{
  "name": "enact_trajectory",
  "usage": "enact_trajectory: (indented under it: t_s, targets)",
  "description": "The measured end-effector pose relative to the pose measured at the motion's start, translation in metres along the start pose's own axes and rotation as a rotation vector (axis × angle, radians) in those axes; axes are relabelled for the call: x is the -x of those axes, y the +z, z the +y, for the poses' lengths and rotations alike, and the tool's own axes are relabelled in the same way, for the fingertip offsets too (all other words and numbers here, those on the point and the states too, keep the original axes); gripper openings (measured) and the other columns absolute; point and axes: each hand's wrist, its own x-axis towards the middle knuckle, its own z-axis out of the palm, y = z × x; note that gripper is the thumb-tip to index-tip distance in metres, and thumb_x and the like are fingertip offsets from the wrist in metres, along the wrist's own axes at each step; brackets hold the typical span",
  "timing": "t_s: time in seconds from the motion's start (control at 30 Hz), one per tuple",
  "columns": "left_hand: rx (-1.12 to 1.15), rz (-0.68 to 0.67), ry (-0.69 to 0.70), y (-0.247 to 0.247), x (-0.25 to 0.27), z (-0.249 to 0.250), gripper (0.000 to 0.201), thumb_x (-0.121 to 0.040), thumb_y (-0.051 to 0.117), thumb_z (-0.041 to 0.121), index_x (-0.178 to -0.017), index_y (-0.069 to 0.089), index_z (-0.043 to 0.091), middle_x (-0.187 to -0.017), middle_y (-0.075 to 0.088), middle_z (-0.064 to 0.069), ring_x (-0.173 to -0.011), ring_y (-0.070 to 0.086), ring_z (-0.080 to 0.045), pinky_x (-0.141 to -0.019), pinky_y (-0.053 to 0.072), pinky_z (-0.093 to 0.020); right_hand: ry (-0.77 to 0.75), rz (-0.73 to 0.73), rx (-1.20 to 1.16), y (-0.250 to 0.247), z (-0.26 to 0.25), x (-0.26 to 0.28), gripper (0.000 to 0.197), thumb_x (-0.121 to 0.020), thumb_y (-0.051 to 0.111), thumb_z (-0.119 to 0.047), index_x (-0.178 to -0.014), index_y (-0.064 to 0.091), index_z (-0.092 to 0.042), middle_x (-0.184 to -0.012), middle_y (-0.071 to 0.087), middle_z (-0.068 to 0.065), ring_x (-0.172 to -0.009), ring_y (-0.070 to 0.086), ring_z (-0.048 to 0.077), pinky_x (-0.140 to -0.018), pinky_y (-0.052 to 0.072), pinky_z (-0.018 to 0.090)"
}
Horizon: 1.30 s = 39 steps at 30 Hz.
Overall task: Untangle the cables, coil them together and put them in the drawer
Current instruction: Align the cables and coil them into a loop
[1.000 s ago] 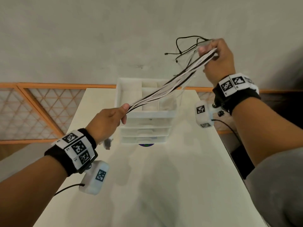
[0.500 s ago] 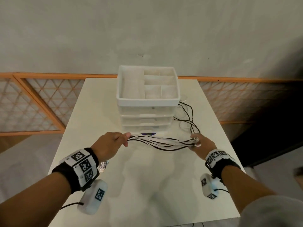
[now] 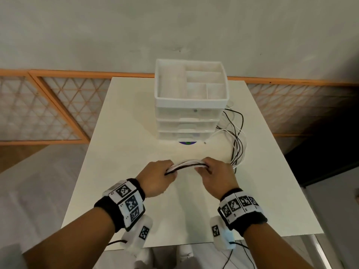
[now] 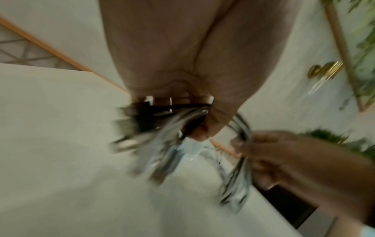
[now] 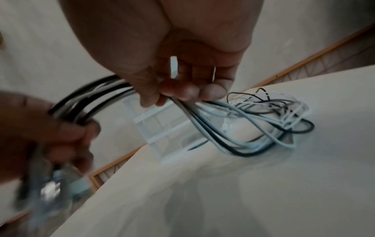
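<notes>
A bundle of black and white cables (image 3: 187,164) arches between my two hands above the white table (image 3: 126,133). My left hand (image 3: 158,176) grips the bundle near the plug ends (image 4: 146,141), which dangle below the fist, blurred. My right hand (image 3: 215,172) pinches the same bundle (image 5: 113,89) a short way along. Beyond it the loose cable lengths (image 3: 236,140) trail in loops (image 5: 263,121) on the table, beside the white drawer unit (image 3: 189,121). All three drawers look shut.
An open compartment tray (image 3: 191,82) tops the drawer unit at the table's far middle. A small blue-green disc (image 3: 185,143) peeks out at the unit's foot. An orange lattice railing (image 3: 48,105) runs behind the table against a grey wall.
My right hand came down from high at the right to the table, then slid left along the bundle close to my left hand. The stretched cables now form a short arch, slack lying at the right.
</notes>
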Motion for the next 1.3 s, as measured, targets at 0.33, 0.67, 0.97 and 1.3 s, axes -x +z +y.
enact_trajectory:
  t_s: [0.33, 0.67, 0.97, 1.3]
  targets:
    - [-0.015, -0.102, -0.061, 0.031, 0.026, -0.043, 0.021, -0.102, 0.041, 0.034, -0.104, 0.061, 0.028, -0.070, 0.051, 0.008, -0.055, 0.047, -0.015, -0.069, 0.052, -0.046, -0.048, -0.095, 0.470, 0.027, -0.030, 0.044, 0.046, -0.077, 0.063, -0.057, -0.121, 0.059, -0.046, -0.125, 0.050, -0.003, -0.122, 0.045, 0.025, -0.104, 0.032, 0.048]
    - [0.648, 0.066, -0.046, 0.015, 0.053, -0.047, 0.029, -0.080, 0.078, 0.037, -0.106, 0.072, 0.024, -0.078, 0.070, 0.004, -0.068, 0.063, -0.009, -0.071, 0.048, -0.021, -0.038, -0.222, -0.420, 0.027, -0.047, 0.046, 0.040, -0.085, 0.061, 0.001, -0.102, 0.077, -0.032, -0.098, 0.075, -0.020, -0.092, 0.067, -0.005, -0.080, 0.048, 0.010]
    - [1.175, 0.204, -0.245, 0.022, 0.054, -0.028, 0.049, -0.101, 0.044, 0.042, -0.112, 0.063, -0.002, -0.083, 0.066, -0.013, -0.060, 0.057, -0.021, -0.049, 0.047, -0.027, -0.117, -0.286, -0.467, 0.034, -0.052, 0.053, 0.033, -0.090, 0.071, -0.026, -0.119, 0.069, -0.041, -0.103, 0.074, -0.018, -0.097, 0.064, -0.009, -0.084, 0.043, 0.006]
    - [1.339, 0.151, -0.265, 0.014, 0.045, -0.024, 0.064, -0.088, 0.042, 0.069, -0.089, 0.060, 0.008, -0.080, 0.063, -0.013, -0.067, 0.064, -0.025, -0.074, 0.056, -0.037, -0.335, -0.301, -0.344, 0.041, -0.048, 0.053, 0.040, -0.101, 0.050, -0.034, -0.139, 0.049, -0.044, -0.079, 0.058, 0.004, -0.075, 0.056, 0.016, -0.076, 0.048, 0.031]
